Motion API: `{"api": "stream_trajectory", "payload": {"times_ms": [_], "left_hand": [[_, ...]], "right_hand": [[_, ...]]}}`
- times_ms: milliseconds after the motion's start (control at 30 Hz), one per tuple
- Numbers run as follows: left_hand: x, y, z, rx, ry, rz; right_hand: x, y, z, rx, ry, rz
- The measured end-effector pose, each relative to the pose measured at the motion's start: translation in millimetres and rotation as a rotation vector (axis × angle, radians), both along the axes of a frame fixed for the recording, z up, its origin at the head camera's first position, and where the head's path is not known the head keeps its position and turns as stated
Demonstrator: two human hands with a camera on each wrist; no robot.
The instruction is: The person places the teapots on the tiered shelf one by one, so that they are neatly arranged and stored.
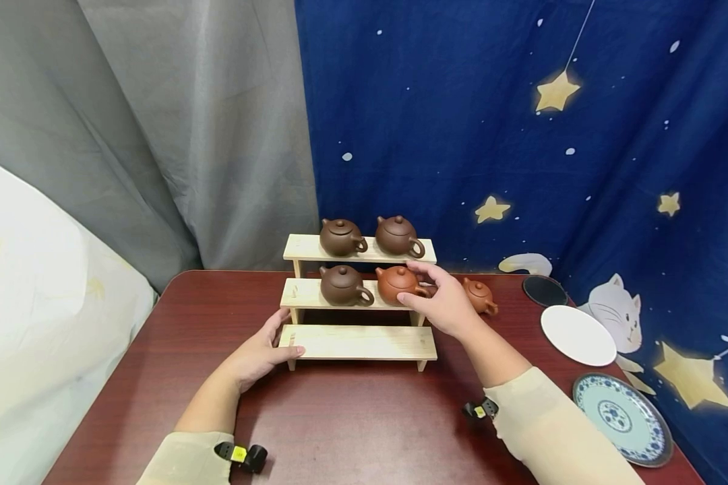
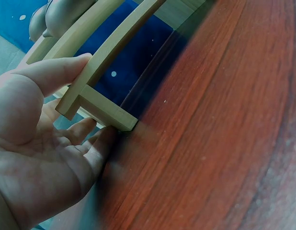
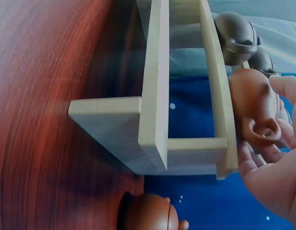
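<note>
A three-tier wooden stand [image 1: 358, 342] stands on the table. At its left end my left hand [image 1: 257, 356] grips the lowest board, thumb on top and fingers by the leg [image 2: 107, 108]. A reddish-brown teapot [image 1: 394, 287] sits on the right of the middle tier. My right hand [image 1: 447, 304] holds it at the handle side, the thumb in front and the fingers round the handle [image 3: 260, 132]. Left of it on that tier is a dark brown teapot [image 1: 341, 286]. Two more dark teapots, one left [image 1: 338, 239] and one right [image 1: 396, 236], occupy the top tier.
Another reddish-brown teapot [image 1: 478, 296] lies on the table right of the stand. Farther right are a black round piece [image 1: 544, 291], a white plate [image 1: 578, 335] and a blue-patterned plate [image 1: 621, 419]. Grey and blue curtains [image 1: 412, 121] hang behind the table.
</note>
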State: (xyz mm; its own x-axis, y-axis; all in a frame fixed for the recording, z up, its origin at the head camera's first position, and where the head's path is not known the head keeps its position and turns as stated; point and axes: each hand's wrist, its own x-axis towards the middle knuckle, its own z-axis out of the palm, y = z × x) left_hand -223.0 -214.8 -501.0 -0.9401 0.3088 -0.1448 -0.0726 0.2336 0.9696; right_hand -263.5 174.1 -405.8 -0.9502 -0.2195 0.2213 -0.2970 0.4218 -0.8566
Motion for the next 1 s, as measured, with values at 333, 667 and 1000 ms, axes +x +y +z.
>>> {"api": "stream_trajectory", "payload": {"times_ms": [333,667,1000], "left_hand": [[-0.1,-0.1,0.3,0.007,0.003,-0.002],[0.9,1.6,2.1,-0.002,-0.007,-0.001],[0.5,0.3,1.4,-0.016,-0.006,-0.001]], "right_hand": [[13.7,31.2,2.8,-0.012,0.074,-0.063],[17.1,76.5,-12.5,0.034,0.079,-0.163],[4.3,119.6,-27.5,0.002,0.050,-0.267]]}}
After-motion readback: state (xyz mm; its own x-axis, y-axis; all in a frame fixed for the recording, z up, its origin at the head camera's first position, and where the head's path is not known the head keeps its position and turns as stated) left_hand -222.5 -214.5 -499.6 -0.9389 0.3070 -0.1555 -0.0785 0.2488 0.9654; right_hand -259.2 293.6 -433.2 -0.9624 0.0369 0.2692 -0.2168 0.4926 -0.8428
